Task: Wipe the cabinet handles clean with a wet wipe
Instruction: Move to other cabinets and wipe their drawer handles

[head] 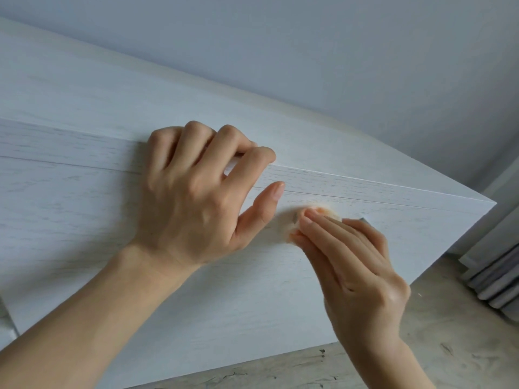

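A white wood-grain cabinet (84, 209) fills the view, seen from above its front. My left hand (196, 192) hooks its curled fingers over the cabinet's top front edge (365, 181), thumb stretched out to the right. My right hand (351, 265) holds a thin white wet wipe (283, 227) against the cabinet front, just right of the left thumb. Its fingers lie over the handle (363, 219); only a small grey-green end of the handle shows past the fingers. The right thumb is hidden.
The cabinet's right corner (493, 203) juts out over a beige mottled floor (449, 332). Grey curtain folds (497, 282) hang at the far right. A pale wall (337, 51) rises behind the cabinet top.
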